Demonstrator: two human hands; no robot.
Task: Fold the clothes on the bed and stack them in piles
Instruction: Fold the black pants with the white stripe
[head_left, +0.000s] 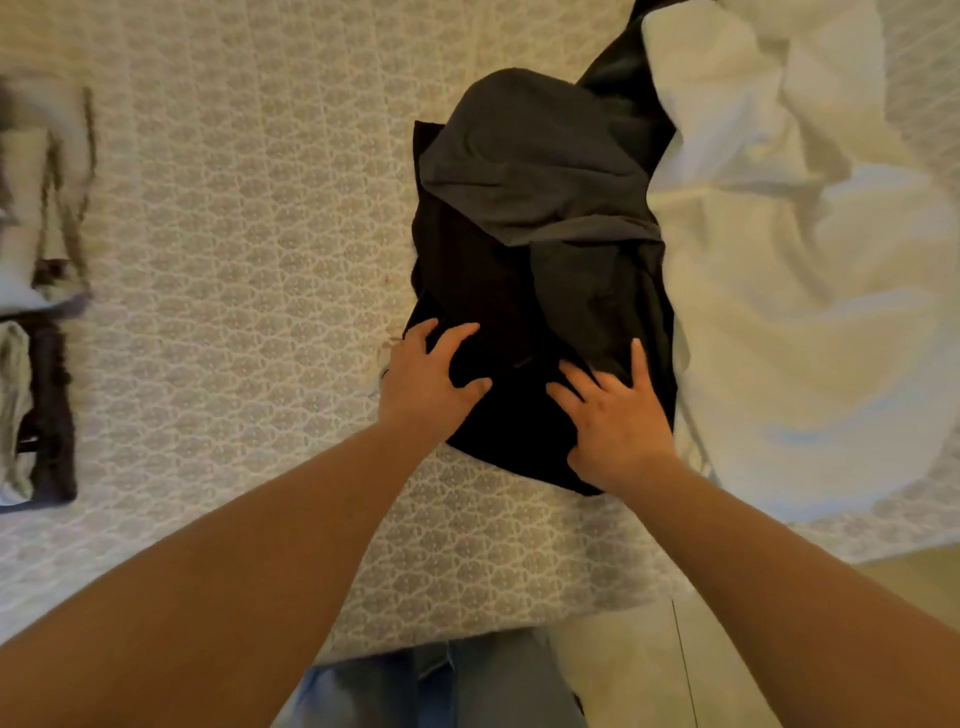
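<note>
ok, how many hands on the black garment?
2. Left hand lies flat at its near-left edge; right hand lies flat near its near-right corner of the black garment.

Blurred folded light-and-dark clothes pile (36, 291) left of black garment (493, 291), cut by frame edge; items indistinguishable.

The person's two forearms are bare to the edge of view, with no sleeves, watch or rings visible on the left hand (423, 387) or right hand (618, 415), and light blue denim jeans (441, 680) cover the legs below.
</note>
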